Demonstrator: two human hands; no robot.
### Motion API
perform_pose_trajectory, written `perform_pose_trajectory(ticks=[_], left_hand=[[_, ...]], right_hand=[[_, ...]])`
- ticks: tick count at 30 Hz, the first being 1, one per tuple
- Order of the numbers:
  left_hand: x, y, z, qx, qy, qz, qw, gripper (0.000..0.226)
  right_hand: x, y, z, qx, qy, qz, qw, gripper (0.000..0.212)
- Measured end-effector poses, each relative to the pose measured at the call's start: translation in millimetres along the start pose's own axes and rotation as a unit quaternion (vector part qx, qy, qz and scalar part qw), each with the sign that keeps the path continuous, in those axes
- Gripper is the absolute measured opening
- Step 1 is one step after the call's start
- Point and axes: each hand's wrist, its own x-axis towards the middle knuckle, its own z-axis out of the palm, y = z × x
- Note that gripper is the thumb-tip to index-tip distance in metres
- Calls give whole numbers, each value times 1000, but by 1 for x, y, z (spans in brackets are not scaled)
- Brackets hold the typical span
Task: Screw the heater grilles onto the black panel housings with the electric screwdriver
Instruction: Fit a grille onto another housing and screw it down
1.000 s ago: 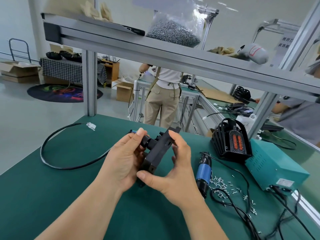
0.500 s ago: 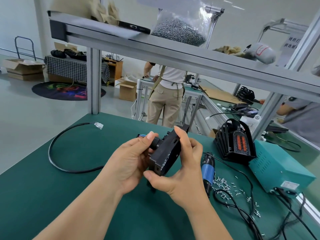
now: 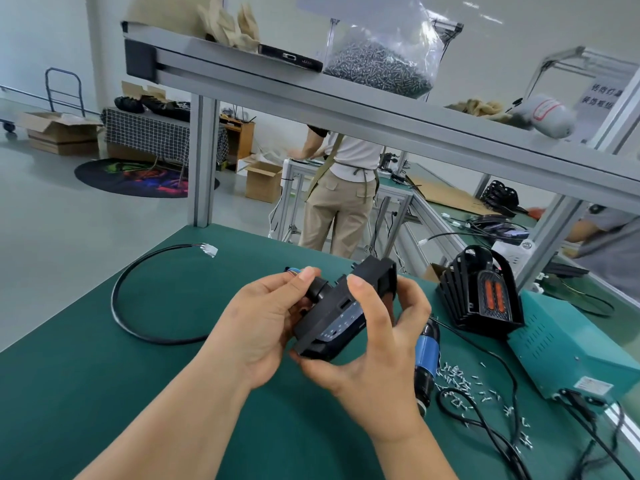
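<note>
black housing (image 3: 341, 308), green table (image 3: 104, 375)

Green bench (image 3: 104, 393): cable (image 3: 117, 306), screwdriver (image 3: 427, 355), loose screws (image 3: 453, 375), teal box (image 3: 568, 351), apparently grille (image 3: 478, 289).

An assembly workshop laid out in rows of benches.

A green-matted workbench (image 3: 104, 393) framed in aluminium profile carries an electric screwdriver (image 3: 426, 355), loose screws (image 3: 457, 379) and a teal power supply box (image 3: 568, 355) toward its right edge. The overhead shelf (image 3: 346, 109) holds a bag of screws (image 3: 377, 64) and work gloves (image 3: 228, 26). Beyond the far edge another worker (image 3: 343, 188) stands at a similar bench (image 3: 398, 192), with cardboard boxes (image 3: 59, 131) on the grey floor.
</note>
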Motion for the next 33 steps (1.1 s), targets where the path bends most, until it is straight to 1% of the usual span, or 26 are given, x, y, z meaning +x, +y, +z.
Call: perform_pose_trajectory(ticks=[4,6,12,16,19,22,25,28,33], left_hand=[[3,2,-11,4,-62,-4,998,21],[4,4,-15,1,-75,-10,997,22],[4,3,-10,37,-35,-24,998,31],[4,9,-14,56,-44,-35,997,45],[5,11,-20,62,-61,-35,996,46],[5,13,-24,79,-86,-24,993,35],[4,15,-23,97,-98,-11,990,27],[4,15,-20,102,-87,-8,991,26],[3,10,-8,7,-20,-59,998,28]], right_hand=[[-1,2,1,8,-4,-8,1000,99],[-3,3,1,3,-9,-16,1000,99],[-4,5,3,-24,4,-35,999,85],[-3,1,5,-11,2,-27,1000,77],[-1,0,1,-5,-25,-22,999,83],[0,-1,-2,15,-61,-23,998,97],[0,0,-4,43,-89,-15,995,102],[-1,0,-2,42,-96,-18,994,102],[-7,1,6,-20,-36,-32,999,91]])
